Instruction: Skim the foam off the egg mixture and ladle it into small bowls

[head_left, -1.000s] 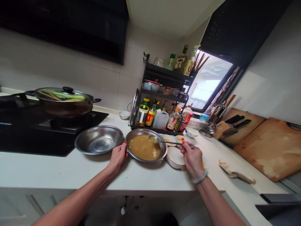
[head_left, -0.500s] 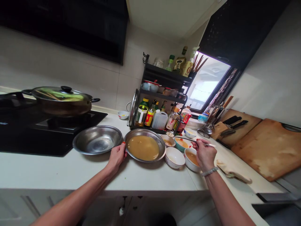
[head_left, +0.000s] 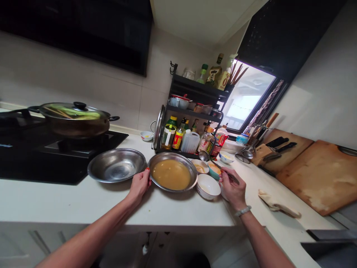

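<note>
My left hand (head_left: 139,185) grips the near-left rim of a steel basin (head_left: 192,169) filled with brown-yellow liquid. My right hand (head_left: 232,190) is closed round the handle of a metal ladle (head_left: 208,157), whose bowl hangs above the small bowls to the right of the basin. A white bowl (head_left: 208,185) sits just left of that hand. Behind it stand a cream bowl (head_left: 199,166) and a teal bowl (head_left: 214,170) with orange liquid. An empty steel basin (head_left: 116,166) lies to the left of the full one.
A lidded wok (head_left: 74,119) sits on the black hob (head_left: 33,160) at left. A black rack (head_left: 192,123) of bottles stands behind the basins. Knife block (head_left: 262,153), wooden cutting boards (head_left: 320,175) and a crumpled cloth (head_left: 279,208) lie to the right.
The ladle left the full basin, swung right over the small bowls, and has now come back leftward with its bowl raised over them. My left hand stayed on the basin rim.
</note>
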A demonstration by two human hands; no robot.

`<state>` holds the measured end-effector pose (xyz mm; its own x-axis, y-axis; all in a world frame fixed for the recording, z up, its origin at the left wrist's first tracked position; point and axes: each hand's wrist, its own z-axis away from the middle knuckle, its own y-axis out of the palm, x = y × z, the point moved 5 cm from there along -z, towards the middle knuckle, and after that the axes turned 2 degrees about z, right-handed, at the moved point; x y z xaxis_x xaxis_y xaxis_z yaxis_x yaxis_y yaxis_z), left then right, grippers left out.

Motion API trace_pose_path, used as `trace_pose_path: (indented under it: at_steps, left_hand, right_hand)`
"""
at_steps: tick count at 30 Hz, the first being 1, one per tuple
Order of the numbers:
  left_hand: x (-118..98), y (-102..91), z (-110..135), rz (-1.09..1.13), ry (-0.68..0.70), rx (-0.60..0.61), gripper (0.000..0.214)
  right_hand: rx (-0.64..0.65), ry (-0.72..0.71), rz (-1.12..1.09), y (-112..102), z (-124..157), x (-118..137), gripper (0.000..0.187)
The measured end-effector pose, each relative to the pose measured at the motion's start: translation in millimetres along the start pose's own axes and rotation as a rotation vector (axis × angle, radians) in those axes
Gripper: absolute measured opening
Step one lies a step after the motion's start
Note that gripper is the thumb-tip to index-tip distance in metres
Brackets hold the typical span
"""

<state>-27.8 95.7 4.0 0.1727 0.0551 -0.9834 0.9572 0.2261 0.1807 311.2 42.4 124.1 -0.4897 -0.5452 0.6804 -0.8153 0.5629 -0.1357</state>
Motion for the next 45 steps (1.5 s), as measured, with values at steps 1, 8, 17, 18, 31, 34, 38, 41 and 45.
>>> trace_pose_path:
  at_steps: [1, 8, 17, 18, 31, 34, 38, 41, 45]
  left_hand:
    - [-0.3, 0.2, 0.2, 0.003, -0.004, 0.0, 0.051]
    - [1.1, 0.5, -1.4, 0.001, -0.041, -0.006, 0.05]
    - [-2.8, 1.3, 0.8, 0.009, -0.04, 0.002, 0.049]
    - [-2.4, 1.3, 0.8, 0.013, -0.048, 0.001, 0.049]
    - [-1.5, 0.5, -0.3, 0.001, -0.024, -0.006, 0.049]
    - [-0.9, 0.1, -0.6, -0.005, -0.026, -0.015, 0.048]
    - [0.7, 0.0, -1.7, 0.007, -0.036, -0.012, 0.048]
    - [2.3, -0.1, -2.3, 0.019, -0.05, -0.011, 0.048]
    - [3.2, -0.1, -2.8, 0.014, -0.036, -0.003, 0.049]
  right_hand:
    - [0.011, -0.023, -0.007, 2.7, 1.6, 3.3, 0.022]
    - [0.261, 0.059, -0.076, 40.7, 23.4, 3.4, 0.026]
    - [0.113, 0.388, -0.17, 53.1, 30.8, -12.0, 0.043]
    - [0.075, 0.412, -0.204, 51.3, 28.9, -14.1, 0.043]
    - [-0.07, 0.481, -0.358, 34.8, 20.3, -19.7, 0.041]
    - [-0.087, 0.504, -0.383, 32.4, 19.2, -20.1, 0.041]
    - [-0.099, 0.535, -0.422, 29.2, 17.2, -19.2, 0.04]
    - [-0.114, 0.543, -0.444, 24.7, 13.3, -19.0, 0.039]
    - [-0.196, 0.551, -0.471, 13.1, 3.0, -23.7, 0.039]
